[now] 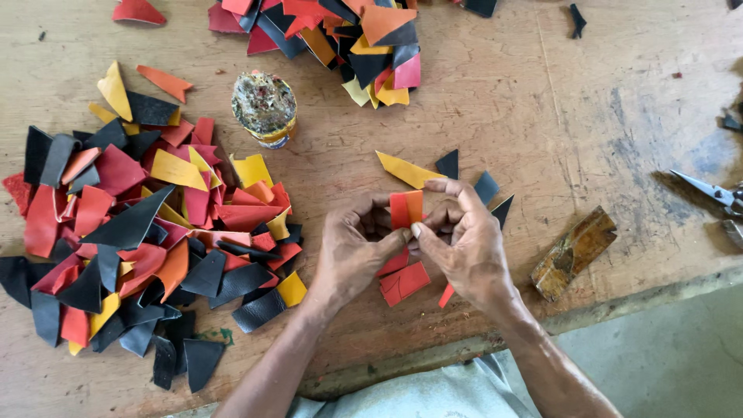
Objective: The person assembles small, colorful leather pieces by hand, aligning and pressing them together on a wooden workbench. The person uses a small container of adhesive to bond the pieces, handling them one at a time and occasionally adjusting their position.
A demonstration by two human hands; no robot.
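Head view, centre of frame. The left hand point(352, 248) and right hand point(464, 240) meet over a worn wooden table point(604, 116), both holding one small leather piece point(405, 209), red on its left half and orange on its right, standing upright between them. Each grip is pressed together, pinching the lower edge of this piece between thumb and fingertips. Directly beneath the hands lie red scraps point(402, 280) on the table. Just above the right hand sit a yellow pointed scrap point(406, 170) and a few dark scraps point(486, 187). A large heap of red, black, yellow and orange offcuts point(131, 232) fills the left of the frame; a second heap point(340, 39) lies at top centre. A glue pot point(265, 107) stands between the heaps. At right, a brown wooden block point(574, 251) lies near the table edge, and scissors point(708, 190) reach in from the right border.
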